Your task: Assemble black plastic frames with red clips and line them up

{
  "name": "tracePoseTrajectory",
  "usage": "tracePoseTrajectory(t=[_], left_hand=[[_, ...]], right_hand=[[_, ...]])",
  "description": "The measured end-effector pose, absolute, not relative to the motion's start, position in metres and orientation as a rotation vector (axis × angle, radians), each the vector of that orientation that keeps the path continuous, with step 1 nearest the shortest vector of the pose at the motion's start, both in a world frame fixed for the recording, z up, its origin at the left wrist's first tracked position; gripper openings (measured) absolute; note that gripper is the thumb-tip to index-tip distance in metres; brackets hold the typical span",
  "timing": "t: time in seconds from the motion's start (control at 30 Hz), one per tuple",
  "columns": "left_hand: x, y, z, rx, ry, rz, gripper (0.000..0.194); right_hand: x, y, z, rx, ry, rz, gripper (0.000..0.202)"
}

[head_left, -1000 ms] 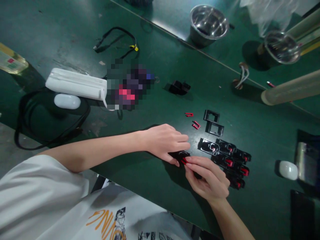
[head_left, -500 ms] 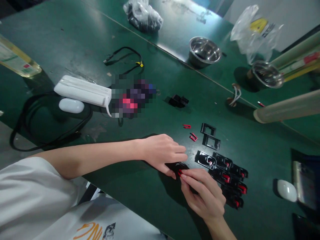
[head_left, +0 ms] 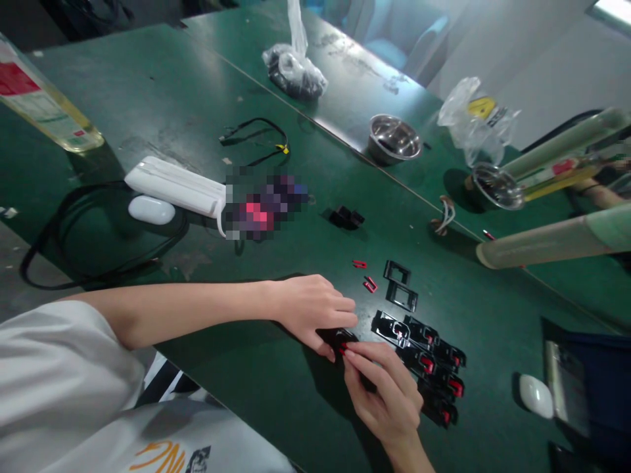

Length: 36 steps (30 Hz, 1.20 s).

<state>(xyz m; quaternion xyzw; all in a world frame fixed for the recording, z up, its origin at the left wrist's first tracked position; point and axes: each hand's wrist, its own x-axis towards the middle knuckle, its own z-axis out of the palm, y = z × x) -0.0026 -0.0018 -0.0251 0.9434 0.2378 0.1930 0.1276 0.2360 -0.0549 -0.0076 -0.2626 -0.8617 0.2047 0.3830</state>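
Low over the green table, my left hand (head_left: 315,309) grips a black plastic part (head_left: 348,336) between thumb and fingers, steadying its left side. My right hand (head_left: 384,387) pinches a small red clip (head_left: 344,348) against that part; the fingertips hide most of the clip. Just right of my hands lie several black plastic assemblies (head_left: 419,361) with red pieces in them. Beyond my left fingers rest two loose red clips, one of them a forked red clip (head_left: 370,284), beside two black square frames (head_left: 401,295).
Farther back are black blocks (head_left: 346,217), a metal bowl (head_left: 394,139), a bagged bundle (head_left: 296,72) and a cable (head_left: 261,121). A white power strip (head_left: 172,184) and a bottle (head_left: 49,98) stand left. Rightward are a tube (head_left: 542,243), a white mouse-like object (head_left: 536,395) and another person's arm (head_left: 601,190).
The camera view has tilted up and shifted, so the tabletop things sit lower and another person's arm shows at right. Both hands keep their hold on the black part and red clip.
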Motion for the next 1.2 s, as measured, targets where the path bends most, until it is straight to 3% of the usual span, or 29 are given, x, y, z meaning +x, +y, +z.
tracePoseTrajectory(t=[0.6,0.83,1.2], left_hand=[[-0.003,-0.002,-0.024,2.829,0.746,0.513,0.05],[-0.005,-0.006,-0.017,2.752,0.886,0.378,0.049],[-0.006,-0.033,-0.012,2.695,1.133,0.458,0.046]], right_hand=[[0.229,-0.05,-0.011,-0.638,-2.179,0.431,0.026],[0.224,-0.046,-0.017,-0.598,-2.148,0.337,0.016],[0.221,-0.046,-0.017,-0.55,-2.136,0.249,0.011]])
